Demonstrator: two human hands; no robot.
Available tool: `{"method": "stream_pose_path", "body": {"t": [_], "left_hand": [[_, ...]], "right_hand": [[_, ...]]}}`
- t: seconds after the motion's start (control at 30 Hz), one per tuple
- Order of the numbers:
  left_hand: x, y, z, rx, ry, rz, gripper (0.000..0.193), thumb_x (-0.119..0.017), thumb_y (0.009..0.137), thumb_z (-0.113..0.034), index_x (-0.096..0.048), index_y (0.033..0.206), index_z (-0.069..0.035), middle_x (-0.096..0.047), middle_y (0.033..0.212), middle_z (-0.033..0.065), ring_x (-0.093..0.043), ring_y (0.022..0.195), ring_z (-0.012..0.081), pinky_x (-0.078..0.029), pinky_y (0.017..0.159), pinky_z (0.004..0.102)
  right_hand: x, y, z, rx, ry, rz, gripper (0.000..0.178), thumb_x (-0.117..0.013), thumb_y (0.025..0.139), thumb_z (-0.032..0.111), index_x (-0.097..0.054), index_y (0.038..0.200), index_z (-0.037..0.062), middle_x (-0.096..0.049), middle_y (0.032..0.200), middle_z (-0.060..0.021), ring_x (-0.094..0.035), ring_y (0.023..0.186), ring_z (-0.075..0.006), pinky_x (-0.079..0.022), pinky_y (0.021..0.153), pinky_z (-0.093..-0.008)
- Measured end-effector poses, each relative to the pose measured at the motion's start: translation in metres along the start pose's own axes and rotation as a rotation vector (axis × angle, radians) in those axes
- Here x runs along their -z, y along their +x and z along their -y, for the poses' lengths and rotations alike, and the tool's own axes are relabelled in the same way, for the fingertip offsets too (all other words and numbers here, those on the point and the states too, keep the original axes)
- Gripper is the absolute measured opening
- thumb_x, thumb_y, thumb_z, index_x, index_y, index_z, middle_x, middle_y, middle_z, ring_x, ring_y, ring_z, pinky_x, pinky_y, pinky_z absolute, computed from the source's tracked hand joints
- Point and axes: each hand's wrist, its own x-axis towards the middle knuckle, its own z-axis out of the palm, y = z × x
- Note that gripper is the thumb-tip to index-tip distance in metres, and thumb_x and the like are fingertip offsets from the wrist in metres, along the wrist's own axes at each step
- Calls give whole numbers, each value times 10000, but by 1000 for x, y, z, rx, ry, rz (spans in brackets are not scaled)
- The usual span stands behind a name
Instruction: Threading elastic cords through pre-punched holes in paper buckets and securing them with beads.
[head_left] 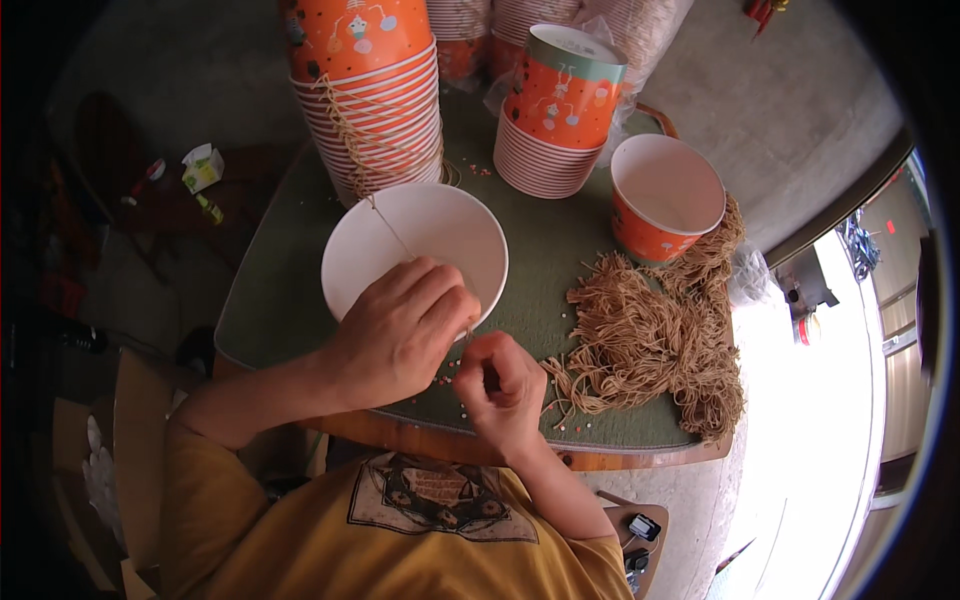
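A white-lined paper bucket [365, 240] stands in front of me with its mouth facing up. Over its far rim runs a thin tan cord [392, 230], which reaches down to my fingers. My left hand [400, 330] is closed in a pinch on the cord above the near rim. Close beside it, my right hand [500, 390] is curled, thumb against the fingers, with a bit of cord between the two hands. What lies inside the right fist is mostly hidden. To the right of my hands spreads a heap of loose tan cords [640, 340].
Nested orange buckets [370, 120] rise at the back left, with cords hanging down their side. Another stack [550, 150] stands behind. One orange bucket [660, 235] sits by the cord heap. Small round bits [447, 380] dot the green tabletop [290, 290]. A cardboard box [140, 450] is at lower left.
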Motion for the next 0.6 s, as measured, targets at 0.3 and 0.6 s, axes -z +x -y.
{"method": "stream_pose_path", "body": {"t": [0.3,0.6], "left_hand": [[2,-62,-39,153,-232,-197,234,-697,798,2,-568,990,-33,-619,768,68,-623,628,223,-498,544,326],[-14,-64,-40,981,-1336,-152,155,-543,979,-99,-582,1098,-9,-610,1021,6,-545,932,43,-446,818,211]], "right_hand": [[4,-15,5,186,-297,-43,260,-717,725,-57,-646,945,63,-625,834,-59,-573,695,-213,-468,582,-319],[2,-16,18,195,-357,33,320,-726,678,-43,-635,958,83,-600,918,-65,-567,792,-253,-470,675,-361]]}}
